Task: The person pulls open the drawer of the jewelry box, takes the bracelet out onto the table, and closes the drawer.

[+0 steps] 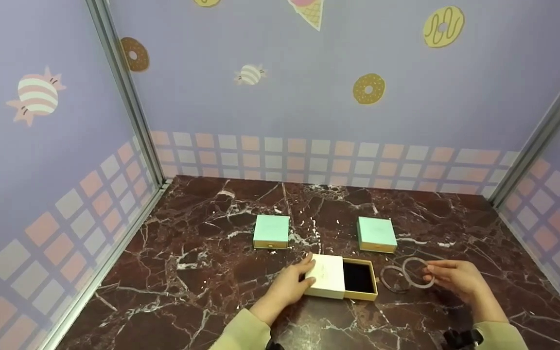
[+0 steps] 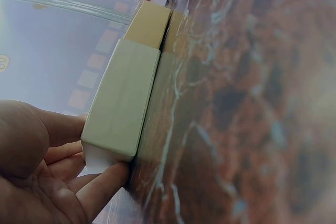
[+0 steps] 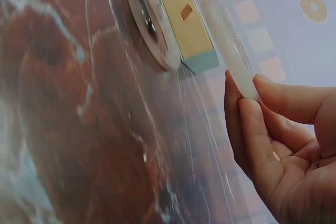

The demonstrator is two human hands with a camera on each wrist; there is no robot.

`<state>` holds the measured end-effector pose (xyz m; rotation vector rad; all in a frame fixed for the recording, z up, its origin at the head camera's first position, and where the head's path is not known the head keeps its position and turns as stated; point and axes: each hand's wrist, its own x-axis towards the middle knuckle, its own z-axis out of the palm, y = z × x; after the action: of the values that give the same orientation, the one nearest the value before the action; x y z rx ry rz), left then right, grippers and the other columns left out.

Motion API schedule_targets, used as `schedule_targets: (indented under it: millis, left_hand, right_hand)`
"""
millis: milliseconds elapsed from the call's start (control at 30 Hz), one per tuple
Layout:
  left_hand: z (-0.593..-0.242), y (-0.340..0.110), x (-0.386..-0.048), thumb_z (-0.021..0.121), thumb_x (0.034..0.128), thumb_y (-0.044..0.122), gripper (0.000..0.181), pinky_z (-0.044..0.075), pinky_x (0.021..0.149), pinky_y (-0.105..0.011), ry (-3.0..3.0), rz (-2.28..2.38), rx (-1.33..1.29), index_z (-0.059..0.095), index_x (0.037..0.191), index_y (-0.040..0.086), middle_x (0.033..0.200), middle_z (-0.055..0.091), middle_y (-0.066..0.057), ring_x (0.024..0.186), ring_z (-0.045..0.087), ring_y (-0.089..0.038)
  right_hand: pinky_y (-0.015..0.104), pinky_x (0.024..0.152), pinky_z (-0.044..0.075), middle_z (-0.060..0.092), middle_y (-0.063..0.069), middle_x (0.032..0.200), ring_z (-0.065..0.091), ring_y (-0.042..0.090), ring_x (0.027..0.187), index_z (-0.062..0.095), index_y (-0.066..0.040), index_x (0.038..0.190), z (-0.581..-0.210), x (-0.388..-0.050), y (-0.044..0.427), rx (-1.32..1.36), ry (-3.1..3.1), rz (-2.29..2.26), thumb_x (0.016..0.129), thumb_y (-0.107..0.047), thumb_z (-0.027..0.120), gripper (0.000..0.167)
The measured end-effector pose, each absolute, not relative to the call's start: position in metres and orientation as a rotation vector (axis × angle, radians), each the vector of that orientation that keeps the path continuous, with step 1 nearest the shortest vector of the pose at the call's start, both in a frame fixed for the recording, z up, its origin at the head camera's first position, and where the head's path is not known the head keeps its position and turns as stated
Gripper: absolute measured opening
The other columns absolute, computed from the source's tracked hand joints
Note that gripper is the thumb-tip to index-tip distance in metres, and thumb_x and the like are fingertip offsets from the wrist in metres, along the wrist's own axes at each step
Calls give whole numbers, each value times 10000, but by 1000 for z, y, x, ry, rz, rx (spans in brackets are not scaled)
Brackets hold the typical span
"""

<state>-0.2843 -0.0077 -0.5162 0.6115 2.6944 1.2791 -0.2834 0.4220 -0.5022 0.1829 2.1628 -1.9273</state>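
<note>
A white box sleeve [image 1: 327,274] lies on the marbled table with its gold drawer [image 2: 148,23] slid partly out to the right, showing a black lining [image 1: 359,278]. My left hand [image 1: 287,284] grips the sleeve's left end between thumb and fingers. To the right of the drawer, my right hand [image 1: 460,279] pinches a whitish bangle [image 3: 231,45] by its edge, held up above the table. A second, pinkish translucent bangle [image 3: 169,53] lies flat on the table between the drawer and my right hand.
Two mint-green boxes with gold fronts, one on the left [image 1: 271,230] and one on the right [image 1: 376,234], stand farther back on the table. Purple printed panels [image 1: 309,107] enclose the back and sides, with metal posts [image 1: 129,92] at the corners.
</note>
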Motion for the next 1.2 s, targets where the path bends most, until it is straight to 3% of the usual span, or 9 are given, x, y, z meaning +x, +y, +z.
schedule_targets:
  millis: [367, 600, 733, 1200]
  left_hand:
    - [-515, -8, -283, 655, 994, 144, 511, 292, 1239, -623, 2708, 1271, 614, 534, 1468, -6, 1632, 407, -122, 1467, 423, -452]
    - [-516, -8, -283, 652, 998, 150, 513, 243, 1247, -664, 2711, 1265, 619, 530, 1470, -6, 1632, 403, -132, 1464, 430, -447]
    - [-516, -7, -283, 655, 999, 150, 512, 277, 1240, -646, 2714, 1261, 617, 531, 1472, -3, 1631, 410, -130, 1460, 436, -447]
    - [-516, -8, -284, 659, 993, 169, 523, 287, 1234, -643, 2714, 1273, 589, 531, 1476, 16, 1637, 401, -113, 1466, 416, -470]
  right_hand:
    - [185, 755, 629, 797, -49, 920, 779, 94, 818, 692, 94, 1250, -505, -281, 443, 257, 2232, -1879, 989, -64, 676, 306]
    - [196, 736, 634, 799, -1, 904, 776, 94, 787, 607, 202, 1279, -507, -284, 444, 304, 2288, -1831, 992, -47, 664, 384]
    - [205, 735, 639, 793, 8, 908, 775, 94, 772, 556, 239, 1304, -508, -284, 442, 312, 2327, -1798, 998, -34, 647, 420]
    - [214, 674, 638, 780, 14, 835, 751, 86, 701, 597, 251, 1237, -511, -286, 433, 407, 2421, -1746, 971, -12, 671, 380]
